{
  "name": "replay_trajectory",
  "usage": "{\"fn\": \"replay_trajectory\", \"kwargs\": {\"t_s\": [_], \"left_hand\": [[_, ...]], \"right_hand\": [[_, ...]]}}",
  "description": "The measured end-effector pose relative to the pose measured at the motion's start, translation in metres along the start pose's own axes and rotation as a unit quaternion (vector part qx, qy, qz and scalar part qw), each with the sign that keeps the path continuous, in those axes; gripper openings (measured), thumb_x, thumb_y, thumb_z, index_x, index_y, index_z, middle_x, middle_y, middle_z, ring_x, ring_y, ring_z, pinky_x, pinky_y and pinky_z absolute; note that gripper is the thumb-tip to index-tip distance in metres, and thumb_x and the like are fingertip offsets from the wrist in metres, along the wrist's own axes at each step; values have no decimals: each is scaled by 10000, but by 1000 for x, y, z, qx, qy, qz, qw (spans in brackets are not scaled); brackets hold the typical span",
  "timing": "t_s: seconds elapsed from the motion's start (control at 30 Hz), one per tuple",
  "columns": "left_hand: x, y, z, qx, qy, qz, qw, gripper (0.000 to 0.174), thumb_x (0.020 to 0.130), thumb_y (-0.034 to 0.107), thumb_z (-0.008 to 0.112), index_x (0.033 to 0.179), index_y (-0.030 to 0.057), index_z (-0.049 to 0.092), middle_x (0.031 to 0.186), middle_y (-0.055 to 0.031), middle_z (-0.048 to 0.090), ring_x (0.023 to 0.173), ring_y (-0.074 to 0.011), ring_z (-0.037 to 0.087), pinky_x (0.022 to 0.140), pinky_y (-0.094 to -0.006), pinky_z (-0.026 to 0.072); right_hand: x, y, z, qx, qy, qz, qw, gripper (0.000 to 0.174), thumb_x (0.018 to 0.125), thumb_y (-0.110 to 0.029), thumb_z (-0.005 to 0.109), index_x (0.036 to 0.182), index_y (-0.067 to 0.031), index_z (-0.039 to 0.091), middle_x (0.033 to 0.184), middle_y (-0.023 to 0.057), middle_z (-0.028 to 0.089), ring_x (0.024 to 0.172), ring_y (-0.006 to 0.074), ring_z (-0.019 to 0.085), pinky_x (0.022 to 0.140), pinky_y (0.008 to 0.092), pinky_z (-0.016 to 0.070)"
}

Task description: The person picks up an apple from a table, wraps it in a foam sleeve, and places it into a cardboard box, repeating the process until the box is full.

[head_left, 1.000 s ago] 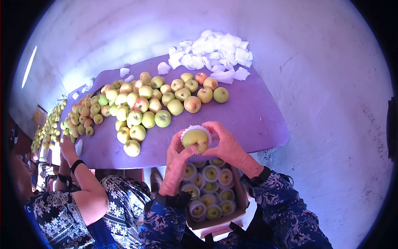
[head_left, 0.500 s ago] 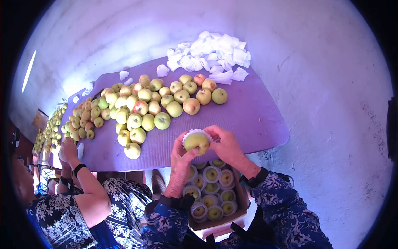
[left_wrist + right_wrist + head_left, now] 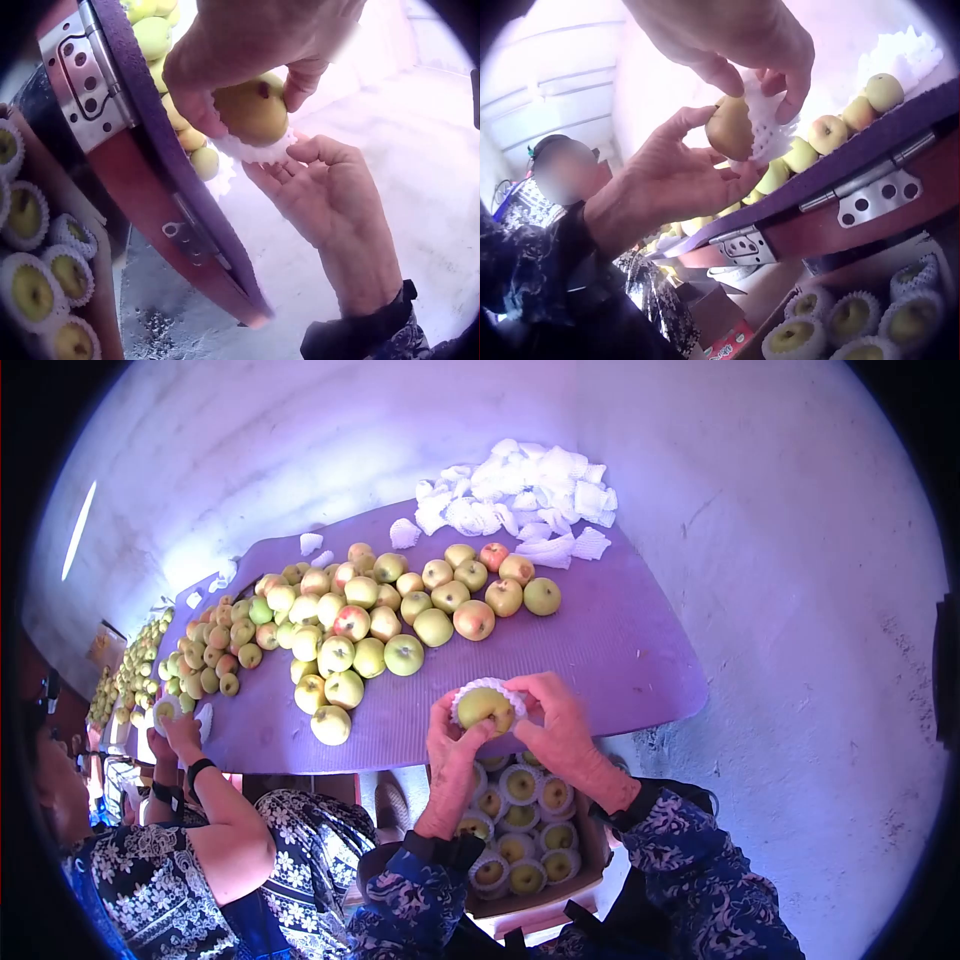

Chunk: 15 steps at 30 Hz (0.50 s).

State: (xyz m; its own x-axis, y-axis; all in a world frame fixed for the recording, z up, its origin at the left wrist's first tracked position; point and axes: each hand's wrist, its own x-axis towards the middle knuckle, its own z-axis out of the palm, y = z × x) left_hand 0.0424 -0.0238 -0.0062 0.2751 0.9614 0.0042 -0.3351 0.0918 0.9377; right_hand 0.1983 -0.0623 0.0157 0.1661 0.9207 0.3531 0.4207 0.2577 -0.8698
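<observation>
A yellow-green apple (image 3: pixel 484 707) sits partly inside a white foam net sleeve (image 3: pixel 771 127), held up between both hands over the table's near edge. My left hand (image 3: pixel 457 752) grips the apple from the left, its thumb on the fruit near the stem end. On the other side my right hand (image 3: pixel 562 732) pinches the foam sleeve between thumb and fingers, as the right wrist view shows. Below the hands stands a cardboard box (image 3: pixel 597 850) of apples in foam sleeves (image 3: pixel 521 785), their tops facing up.
Loose apples (image 3: pixel 404 654) spread over the purple-covered table (image 3: pixel 600 660). A heap of white foam sleeves (image 3: pixel 520 490) lies at the back right. Another person (image 3: pixel 230 830) stands at the left, handling an apple. Metal hinges (image 3: pixel 877 196) line the table's underside. A wall (image 3: pixel 800 660) rises at right.
Both hands keep the apple and have lowered slightly, turning it a little in its sleeve. The head view has shifted slightly. The other person's hand has lifted a sleeved apple.
</observation>
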Motion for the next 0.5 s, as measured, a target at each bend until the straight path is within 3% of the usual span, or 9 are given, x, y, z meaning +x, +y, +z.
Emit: {"fn": "replay_trajectory", "kwargs": {"t_s": [0.07,0.17,0.27,0.5], "left_hand": [[1,-1,1,2,5,4,1000,574,806,77,680,1295,1,390,1209,-134,516,1113,-206,532,933,-325,464],[-1,-2,2,-3,0,-3,1000,584,815,104,698,1300,2,390,1212,-136,513,1109,-206,535,927,-320,467],[-1,0,1,-30,-10,-17,999,586,830,140,708,1305,4,393,1213,-133,510,1096,-203,543,910,-312,477],[-6,9,-2,5,-24,-13,1000,536,891,233,664,1307,22,400,1211,-111,509,1083,-188,550,888,-321,502]], "right_hand": [[-2,1,5,27,-17,20,999,533,725,-69,708,1220,-81,510,1071,97,556,1001,212,561,875,323,475],[-1,-7,4,79,-44,75,993,584,714,-118,738,1234,-89,472,1132,144,557,1039,286,569,878,361,485],[-3,-4,7,121,-44,87,988,634,728,-163,766,1269,-85,444,1196,149,534,1120,264,534,922,363,462],[0,9,15,260,-67,99,958,668,727,-150,770,1296,-71,430,1186,111,521,1127,202,508,958,327,434]]}}
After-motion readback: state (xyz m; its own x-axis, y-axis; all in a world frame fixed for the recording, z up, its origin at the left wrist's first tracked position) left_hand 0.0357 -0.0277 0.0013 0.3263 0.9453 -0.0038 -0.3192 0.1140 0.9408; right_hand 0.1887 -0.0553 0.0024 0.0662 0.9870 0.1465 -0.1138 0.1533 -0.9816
